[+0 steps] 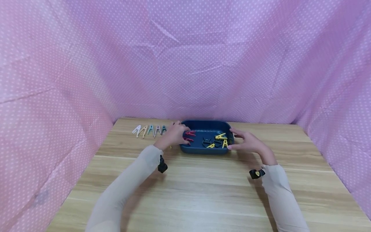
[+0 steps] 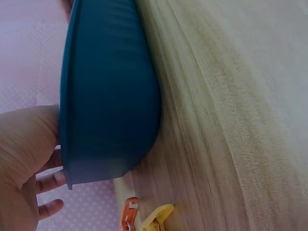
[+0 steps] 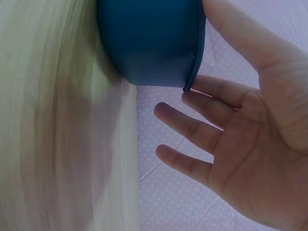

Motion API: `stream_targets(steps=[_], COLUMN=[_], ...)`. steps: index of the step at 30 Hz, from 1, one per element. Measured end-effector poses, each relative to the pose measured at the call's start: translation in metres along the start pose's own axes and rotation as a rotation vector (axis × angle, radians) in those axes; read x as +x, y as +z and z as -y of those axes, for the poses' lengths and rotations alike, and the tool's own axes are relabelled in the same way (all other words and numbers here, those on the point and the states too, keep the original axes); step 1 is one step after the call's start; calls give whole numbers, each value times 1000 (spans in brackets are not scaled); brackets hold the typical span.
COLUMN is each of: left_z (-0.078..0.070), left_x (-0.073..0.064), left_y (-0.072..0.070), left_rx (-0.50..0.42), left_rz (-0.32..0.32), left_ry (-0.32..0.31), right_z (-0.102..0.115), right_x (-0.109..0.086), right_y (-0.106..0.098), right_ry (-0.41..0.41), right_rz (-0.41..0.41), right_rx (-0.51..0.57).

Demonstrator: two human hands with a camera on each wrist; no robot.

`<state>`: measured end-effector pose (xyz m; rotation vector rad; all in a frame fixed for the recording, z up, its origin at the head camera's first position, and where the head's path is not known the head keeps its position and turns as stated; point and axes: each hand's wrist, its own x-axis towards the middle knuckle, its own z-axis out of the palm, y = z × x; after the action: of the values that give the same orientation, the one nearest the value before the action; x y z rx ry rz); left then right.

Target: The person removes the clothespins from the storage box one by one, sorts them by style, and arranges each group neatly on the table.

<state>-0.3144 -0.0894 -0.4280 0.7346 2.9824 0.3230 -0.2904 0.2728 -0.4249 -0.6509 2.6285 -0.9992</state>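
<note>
A dark blue tray (image 1: 203, 150) stands near the table's back edge with several clothespins inside. Red clothespins (image 1: 190, 133) lie at its left end; yellow clothespins (image 1: 221, 136) and dark clips (image 1: 206, 142) lie toward the right. My left hand (image 1: 174, 133) is over the left end, its thumb and fingers at the rim, partly hidden behind the tray (image 2: 110, 96) in the left wrist view. At the opposite end my right hand (image 1: 246, 141) touches the rim with thumb and fingertips. Its other fingers spread loosely, fairly straight, beside the tray (image 3: 154, 48) in the right wrist view.
Left of the tray, a row of clothespins on the wooden table (image 1: 197, 190) includes a white one (image 1: 137, 129) and a teal one (image 1: 150, 130). Orange (image 2: 129, 214) and yellow (image 2: 156, 219) clothespins lie near the tray's left end. A pink dotted curtain (image 1: 185, 64) surrounds the table.
</note>
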Motion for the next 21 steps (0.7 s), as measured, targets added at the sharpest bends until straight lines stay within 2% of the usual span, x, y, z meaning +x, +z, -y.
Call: stream_targets(steps=[6, 13, 17, 21], left_z=[-2, -5, -6, -8], left_x=[6, 14, 19, 24], left_y=[-2, -2, 3, 9], left_rx=[26, -52, -30, 37], left_rz=[55, 96, 95, 89], left_ry=[17, 40, 43, 40], right_z=[0, -2, -2, -1], right_x=[0, 2, 2, 1], right_y=[0, 0, -1, -1], right_ry=[8, 11, 14, 21], right_rz=[3, -7, -2, 2], right_rx=[17, 13, 7, 13])
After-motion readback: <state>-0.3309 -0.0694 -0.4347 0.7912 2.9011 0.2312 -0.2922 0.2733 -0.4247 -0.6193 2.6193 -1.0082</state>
